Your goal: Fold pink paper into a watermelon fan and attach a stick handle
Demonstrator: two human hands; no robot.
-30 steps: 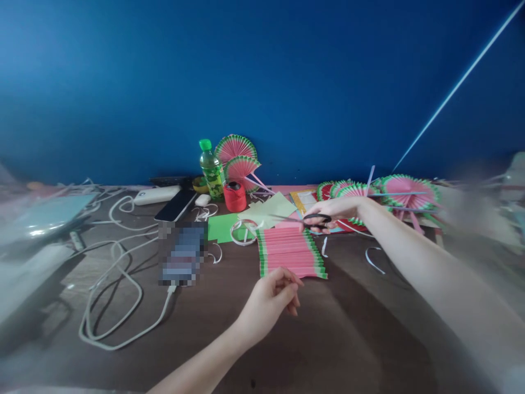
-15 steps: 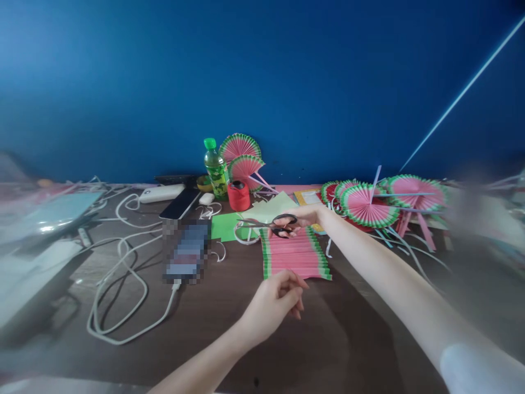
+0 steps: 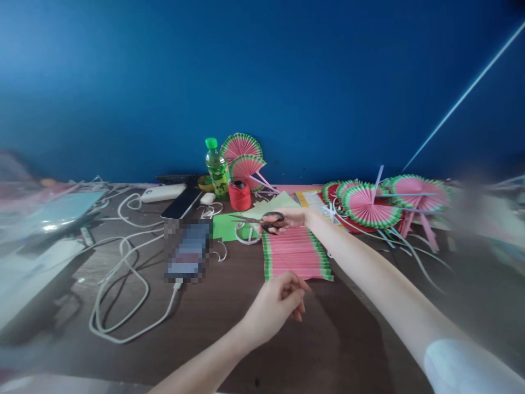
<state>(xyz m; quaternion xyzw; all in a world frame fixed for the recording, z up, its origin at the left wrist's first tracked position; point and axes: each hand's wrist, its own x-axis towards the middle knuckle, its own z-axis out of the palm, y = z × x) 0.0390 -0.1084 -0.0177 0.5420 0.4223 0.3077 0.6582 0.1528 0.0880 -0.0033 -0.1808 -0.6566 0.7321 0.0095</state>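
Note:
My right hand (image 3: pixel 289 218) is closed round the handles of a pair of black scissors (image 3: pixel 273 220), whose blades point left over green paper. Beneath it lies a pleated pink sheet (image 3: pixel 295 254) with green side edges, flat on the table. My left hand (image 3: pixel 279 301) hovers by the sheet's near edge, fingers curled and pinched together; what they hold, if anything, is too fine to make out. Just left of the sheet is a roll of white tape (image 3: pixel 248 233). A red spool of thread (image 3: pixel 240 195) stands behind it.
A green-capped bottle (image 3: pixel 217 169) and folded paper fans (image 3: pixel 241 148) stand by the blue wall. More round fans (image 3: pixel 371 205) are piled at right. A phone (image 3: pixel 189 249) with a looping white cable (image 3: pixel 145 290) lies on the left. Green paper (image 3: pixel 225 225) lies mid-table.
My right hand has moved slightly left with the scissors, off the sheet's middle towards its far left corner. My left hand stays almost in place, fingers still pinched.

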